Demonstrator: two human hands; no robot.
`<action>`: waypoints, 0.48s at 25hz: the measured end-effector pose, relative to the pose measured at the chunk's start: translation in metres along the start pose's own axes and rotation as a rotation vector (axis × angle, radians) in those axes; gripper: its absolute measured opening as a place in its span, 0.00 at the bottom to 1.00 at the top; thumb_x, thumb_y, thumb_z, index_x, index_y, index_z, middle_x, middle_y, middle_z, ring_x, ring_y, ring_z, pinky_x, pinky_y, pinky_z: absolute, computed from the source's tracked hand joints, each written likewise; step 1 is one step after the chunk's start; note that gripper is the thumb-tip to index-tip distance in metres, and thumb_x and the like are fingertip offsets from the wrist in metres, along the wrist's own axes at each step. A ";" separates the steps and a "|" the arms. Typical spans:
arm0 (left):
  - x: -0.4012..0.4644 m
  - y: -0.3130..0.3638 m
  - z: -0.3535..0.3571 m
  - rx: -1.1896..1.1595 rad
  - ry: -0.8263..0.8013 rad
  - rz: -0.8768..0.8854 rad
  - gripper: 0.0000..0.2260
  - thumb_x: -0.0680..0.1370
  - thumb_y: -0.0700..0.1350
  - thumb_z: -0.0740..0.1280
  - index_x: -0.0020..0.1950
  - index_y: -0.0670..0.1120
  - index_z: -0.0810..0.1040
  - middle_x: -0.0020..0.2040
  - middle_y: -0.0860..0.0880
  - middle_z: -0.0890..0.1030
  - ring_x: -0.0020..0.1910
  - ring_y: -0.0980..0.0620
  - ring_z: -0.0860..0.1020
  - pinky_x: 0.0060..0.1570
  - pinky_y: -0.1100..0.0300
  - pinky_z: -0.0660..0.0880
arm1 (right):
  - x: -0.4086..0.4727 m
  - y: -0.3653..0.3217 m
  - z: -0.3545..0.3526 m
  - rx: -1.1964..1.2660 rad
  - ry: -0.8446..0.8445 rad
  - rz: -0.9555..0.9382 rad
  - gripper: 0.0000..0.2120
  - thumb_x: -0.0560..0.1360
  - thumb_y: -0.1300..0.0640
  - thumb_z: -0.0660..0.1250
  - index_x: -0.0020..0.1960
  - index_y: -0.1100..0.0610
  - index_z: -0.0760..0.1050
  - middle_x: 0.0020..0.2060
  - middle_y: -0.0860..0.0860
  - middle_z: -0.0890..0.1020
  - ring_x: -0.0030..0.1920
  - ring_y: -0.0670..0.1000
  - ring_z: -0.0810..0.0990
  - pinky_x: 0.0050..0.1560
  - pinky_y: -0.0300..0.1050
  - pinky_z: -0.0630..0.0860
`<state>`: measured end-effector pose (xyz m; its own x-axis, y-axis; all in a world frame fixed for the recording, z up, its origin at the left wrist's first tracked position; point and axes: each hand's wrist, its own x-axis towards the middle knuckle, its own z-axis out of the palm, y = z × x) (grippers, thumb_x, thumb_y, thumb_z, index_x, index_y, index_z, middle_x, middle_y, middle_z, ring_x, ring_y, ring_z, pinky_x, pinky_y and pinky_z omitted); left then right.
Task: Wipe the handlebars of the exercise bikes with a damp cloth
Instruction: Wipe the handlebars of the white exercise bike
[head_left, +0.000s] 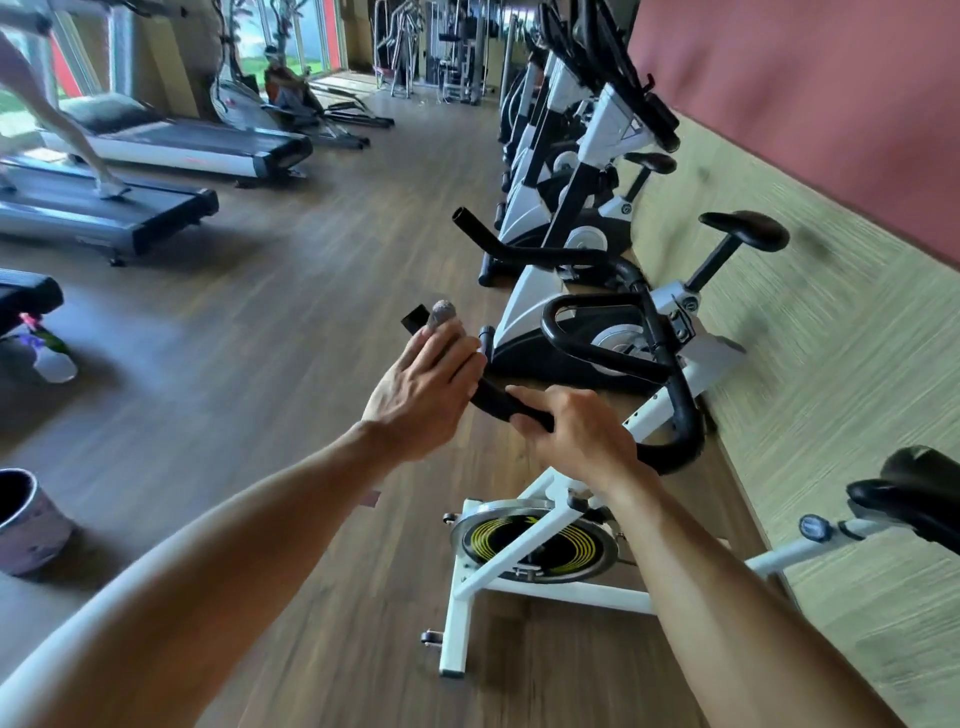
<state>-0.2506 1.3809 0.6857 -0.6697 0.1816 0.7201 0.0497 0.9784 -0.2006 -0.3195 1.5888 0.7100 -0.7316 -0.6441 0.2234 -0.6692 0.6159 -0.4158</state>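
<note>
A white exercise bike with a yellow-striped flywheel stands right below me. Its black handlebar curves from the right toward the middle of the view. My left hand wraps a grey cloth round the near bar end; only a bit of cloth pokes out above my fingers. My right hand grips the same bar just to the right of the left hand. The handlebar's other arm reaches up and left, untouched.
A row of white bikes runs along the right wall. Treadmills line the left side, a person's legs on one. A spray bottle lies on the floor at left, and a bucket stands at lower left.
</note>
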 end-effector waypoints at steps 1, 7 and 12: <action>-0.009 0.010 0.006 -0.020 0.005 -0.002 0.14 0.81 0.42 0.62 0.66 0.42 0.76 0.66 0.45 0.76 0.71 0.40 0.68 0.73 0.46 0.63 | 0.000 0.001 0.000 -0.014 0.015 -0.015 0.19 0.76 0.44 0.67 0.66 0.35 0.72 0.48 0.47 0.83 0.51 0.53 0.81 0.48 0.51 0.79; -0.019 -0.005 0.030 0.019 0.159 0.092 0.18 0.83 0.47 0.56 0.72 0.47 0.72 0.72 0.46 0.72 0.75 0.44 0.63 0.74 0.49 0.59 | -0.003 0.015 0.014 -0.125 0.142 -0.235 0.20 0.75 0.45 0.69 0.66 0.40 0.73 0.44 0.48 0.84 0.45 0.55 0.82 0.43 0.52 0.79; -0.014 0.003 0.062 -0.183 0.429 -0.036 0.21 0.83 0.48 0.52 0.68 0.39 0.75 0.71 0.36 0.70 0.75 0.34 0.60 0.71 0.37 0.60 | -0.005 0.027 0.028 -0.268 0.302 -0.361 0.22 0.74 0.40 0.62 0.67 0.42 0.72 0.42 0.49 0.85 0.44 0.57 0.83 0.41 0.54 0.80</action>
<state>-0.2873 1.3754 0.6335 -0.3084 0.1335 0.9418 0.1874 0.9792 -0.0774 -0.3304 1.5956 0.6731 -0.4278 -0.7011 0.5705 -0.8657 0.4993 -0.0356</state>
